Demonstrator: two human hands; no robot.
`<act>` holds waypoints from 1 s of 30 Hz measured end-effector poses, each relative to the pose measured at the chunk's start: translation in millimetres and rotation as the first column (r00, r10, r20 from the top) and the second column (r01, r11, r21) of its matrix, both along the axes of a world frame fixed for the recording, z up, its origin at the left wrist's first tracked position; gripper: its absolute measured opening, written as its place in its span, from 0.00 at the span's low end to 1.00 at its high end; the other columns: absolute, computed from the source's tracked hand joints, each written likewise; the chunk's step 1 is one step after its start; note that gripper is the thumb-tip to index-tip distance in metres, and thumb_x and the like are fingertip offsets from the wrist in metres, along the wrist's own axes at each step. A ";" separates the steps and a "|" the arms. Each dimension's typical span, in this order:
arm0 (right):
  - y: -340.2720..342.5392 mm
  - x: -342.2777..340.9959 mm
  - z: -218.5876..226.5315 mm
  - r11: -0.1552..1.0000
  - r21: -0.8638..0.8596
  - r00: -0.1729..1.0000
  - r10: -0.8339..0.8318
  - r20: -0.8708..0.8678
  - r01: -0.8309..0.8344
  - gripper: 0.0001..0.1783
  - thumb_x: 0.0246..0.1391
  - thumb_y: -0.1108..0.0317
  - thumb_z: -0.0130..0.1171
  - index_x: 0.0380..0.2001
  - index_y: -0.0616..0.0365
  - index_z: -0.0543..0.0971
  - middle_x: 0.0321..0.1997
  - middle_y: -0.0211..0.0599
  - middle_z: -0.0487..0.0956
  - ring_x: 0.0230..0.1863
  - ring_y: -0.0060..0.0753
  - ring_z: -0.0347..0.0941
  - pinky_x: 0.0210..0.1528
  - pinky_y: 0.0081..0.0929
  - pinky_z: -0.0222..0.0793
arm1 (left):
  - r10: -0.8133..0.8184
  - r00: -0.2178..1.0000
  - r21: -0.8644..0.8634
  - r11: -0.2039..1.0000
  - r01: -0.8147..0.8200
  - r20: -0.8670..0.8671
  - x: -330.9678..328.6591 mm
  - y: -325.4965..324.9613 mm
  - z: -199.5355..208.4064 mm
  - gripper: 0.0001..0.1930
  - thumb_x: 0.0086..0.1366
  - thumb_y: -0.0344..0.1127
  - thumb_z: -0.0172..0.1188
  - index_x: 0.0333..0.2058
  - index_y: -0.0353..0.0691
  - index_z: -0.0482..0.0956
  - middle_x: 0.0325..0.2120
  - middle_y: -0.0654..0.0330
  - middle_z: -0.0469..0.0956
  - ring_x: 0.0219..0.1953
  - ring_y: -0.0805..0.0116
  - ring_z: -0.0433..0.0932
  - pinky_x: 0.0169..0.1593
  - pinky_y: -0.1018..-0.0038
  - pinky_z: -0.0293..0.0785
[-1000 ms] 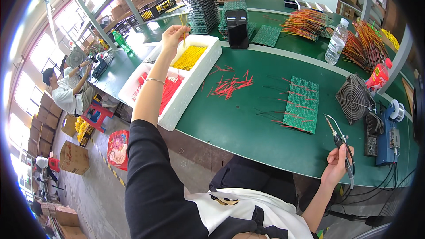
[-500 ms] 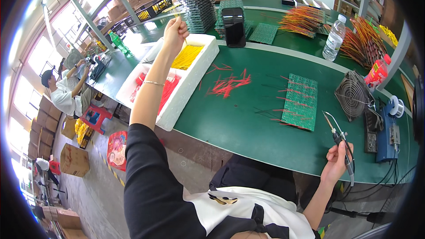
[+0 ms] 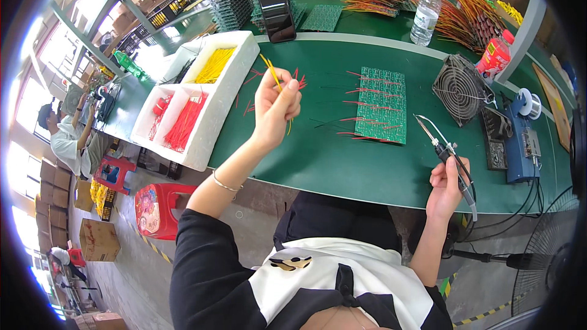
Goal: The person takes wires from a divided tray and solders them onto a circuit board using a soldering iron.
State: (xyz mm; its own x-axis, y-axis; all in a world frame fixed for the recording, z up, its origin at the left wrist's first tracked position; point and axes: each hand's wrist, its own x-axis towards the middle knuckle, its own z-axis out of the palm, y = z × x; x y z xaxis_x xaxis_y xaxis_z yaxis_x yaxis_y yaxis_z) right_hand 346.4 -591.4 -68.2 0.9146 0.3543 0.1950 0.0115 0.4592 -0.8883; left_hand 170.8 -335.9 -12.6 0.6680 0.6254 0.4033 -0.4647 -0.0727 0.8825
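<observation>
A compartmented white foam box (image 3: 221,101), thin red wires (image 3: 302,80), a rectangular green circuit board (image 3: 382,101) and a dark round-grilled fan (image 3: 460,91) are borne by the green-topped bench (image 3: 318,165). Wires are strewn beside the box.

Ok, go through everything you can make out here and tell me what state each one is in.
Left hand: closed on yellow wires
Yellow wires: bunched, held
Right hand: closed around soldering iron
Soldering iron: held, heat cannot be told
Circuit board: lying flat
Foam box: open, wires inside
Phone: propped up, screen dark
Clear bottle: upright, capped
Red bottle: capped
</observation>
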 end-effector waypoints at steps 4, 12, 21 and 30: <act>-0.8 0.2 0.9 1.000 0.009 1.000 0.005 0.010 -0.005 0.07 0.54 0.69 0.52 0.28 0.59 0.67 0.16 0.34 0.71 0.13 0.16 0.60 0.17 0.13 0.57 | 0.012 0.999 -0.008 1.000 -0.012 -0.038 1.4 -1.4 -26.5 0.05 0.65 0.34 0.47 0.32 0.44 0.61 0.14 0.73 0.53 0.14 0.84 0.50 0.17 0.85 0.46; -4.6 0.7 -0.3 1.000 0.006 1.000 -0.009 0.011 0.009 0.07 0.54 0.69 0.52 0.28 0.59 0.67 0.17 0.35 0.71 0.14 0.16 0.61 0.17 0.14 0.57 | -0.014 0.982 -0.079 0.997 -0.001 -0.186 -3.2 -0.3 -54.5 0.08 0.66 0.40 0.46 0.32 0.42 0.64 0.13 0.74 0.53 0.14 0.86 0.49 0.17 0.86 0.44; -0.2 2.1 0.0 0.996 0.017 0.997 -0.082 0.010 0.082 0.08 0.54 0.68 0.53 0.27 0.59 0.67 0.17 0.34 0.71 0.14 0.16 0.61 0.17 0.12 0.57 | 0.455 0.779 0.721 0.693 -0.006 -0.430 124.4 80.9 -24.5 0.13 0.60 0.43 0.51 0.32 0.40 0.79 0.15 0.61 0.70 0.19 0.71 0.69 0.26 0.75 0.64; -4.0 8.1 3.2 0.993 -0.021 0.994 -0.113 -0.001 0.113 0.09 0.52 0.68 0.56 0.31 0.59 0.68 0.19 0.35 0.73 0.16 0.17 0.65 0.19 0.12 0.62 | 0.322 0.749 0.656 0.730 0.192 -0.579 149.7 66.1 -50.4 0.14 0.53 0.45 0.59 0.32 0.41 0.80 0.15 0.57 0.73 0.20 0.67 0.71 0.29 0.73 0.67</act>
